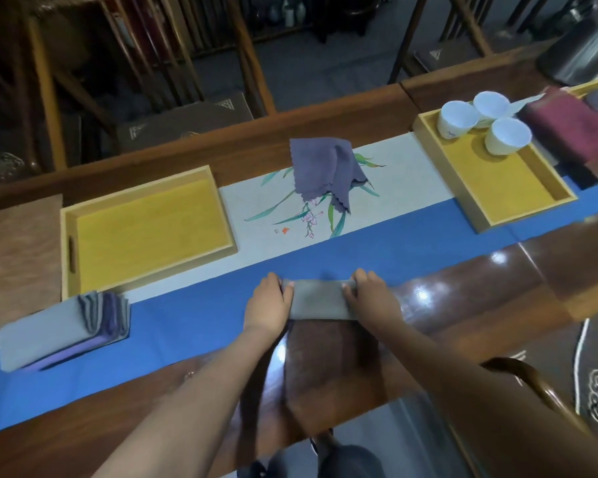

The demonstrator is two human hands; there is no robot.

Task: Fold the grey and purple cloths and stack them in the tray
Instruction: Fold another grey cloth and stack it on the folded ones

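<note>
A person's left hand (268,301) and right hand (368,298) each pinch one end of a folded grey cloth (320,300), fingers curled over its edges, on the blue table runner (187,326) at the wooden table's near edge. A loose purple cloth (325,170) lies crumpled farther back on the painted runner panel, between an empty yellow tray (145,229) and a tray holding three white cups (480,125). A stack of grey and purple cloths (66,329) sits just before the empty tray
</note>
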